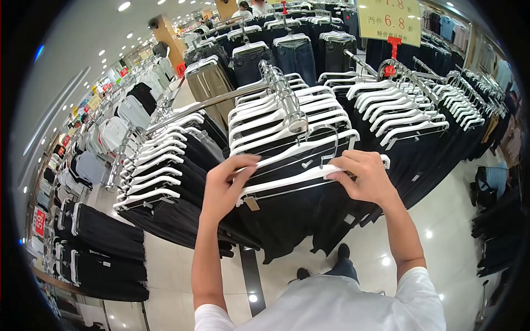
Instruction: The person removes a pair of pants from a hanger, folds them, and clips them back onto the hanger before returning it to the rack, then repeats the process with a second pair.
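Observation:
A white clothes hanger (292, 180) with black trousers (281, 215) on it is in front of me, tilted up toward the right. My right hand (361, 174) is closed around its right part, thumb below and fingers above. My left hand (227, 179) is beside the left ends of this hanger and the one behind; its fingers curve with a gap to the thumb, and I see nothing held in it. A brown tag (251, 203) hangs at the front hanger's left end. Just behind, another white hanger (309, 144) hooks near the end of the chrome rail (292, 113).
More white hangers with black trousers fill the racks on the left (152, 187) and right (414, 124). A yellow price sign (389, 22) stands on a red clip (393, 47). Folded-over black trousers (105, 229) hang low at left. Pale tiled floor (176, 276) lies below.

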`<state>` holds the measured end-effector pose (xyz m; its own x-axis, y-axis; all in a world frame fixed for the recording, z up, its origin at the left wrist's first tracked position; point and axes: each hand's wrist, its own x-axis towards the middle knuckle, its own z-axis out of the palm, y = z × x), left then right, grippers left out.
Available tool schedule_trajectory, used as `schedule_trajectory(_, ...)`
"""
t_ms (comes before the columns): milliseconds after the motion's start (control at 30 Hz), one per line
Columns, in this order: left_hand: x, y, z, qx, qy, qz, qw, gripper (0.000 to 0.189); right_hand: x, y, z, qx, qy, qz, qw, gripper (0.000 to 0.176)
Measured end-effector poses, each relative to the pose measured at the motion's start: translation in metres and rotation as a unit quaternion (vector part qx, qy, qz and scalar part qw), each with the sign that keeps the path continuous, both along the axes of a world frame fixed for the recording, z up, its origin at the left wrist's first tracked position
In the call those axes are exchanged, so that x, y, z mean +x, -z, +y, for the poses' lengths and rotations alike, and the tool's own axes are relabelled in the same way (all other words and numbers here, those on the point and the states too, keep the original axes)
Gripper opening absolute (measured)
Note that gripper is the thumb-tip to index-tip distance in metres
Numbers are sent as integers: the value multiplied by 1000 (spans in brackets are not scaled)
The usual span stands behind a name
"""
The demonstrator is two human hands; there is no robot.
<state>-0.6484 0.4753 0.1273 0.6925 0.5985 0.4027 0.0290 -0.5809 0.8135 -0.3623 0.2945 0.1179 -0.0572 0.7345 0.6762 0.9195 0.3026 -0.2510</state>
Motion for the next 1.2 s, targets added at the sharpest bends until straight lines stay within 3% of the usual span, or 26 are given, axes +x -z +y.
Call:
schedule_trajectory(200,74,-13,45,213,69,160,962,32,3,7,-6,2,1,3,1000,18)
schedule_trajectory(333,90,-9,51,193,105,220,950,26,9,13,-12,-9,8,4,1000,18)
schedule_trajectory(367,94,-7,51,128,111,243,955,26,11,14,-11,2,7,0,1000,17)
schedule_trajectory(467,98,2,59,248,90,204,943,22,15,10,-7,12,3,-1,1000,17)
schedule_trajectory(600,102,-2,60,234,72,206,947,20,16,1,6,18,12,-31,999,18)
schedule_trajectory(733,95,2,68,71,121,191,972,23,21,-2,31,38,1,-44,998,20)
schedule_trajectory(767,90,-16,60,136,86,255,954,22,22,-2,39,39,2,-41,998,20)
schedule_trajectory(867,68,-24,65,12,53,140,989,26,24,-1,61,34,6,-49,998,21)
schedule_trajectory(933,47,-21,61,-11,13,75,997,24,24,10,71,30,3,-35,999,23)
schedule_trajectory(1133,8,16,16,99,-118,49,987,19,19,23,71,15,15,-30,999,22)
schedule_trajectory(1200,6,32,12,133,-98,1,986,17,17,20,70,2,5,-24,1000,20)
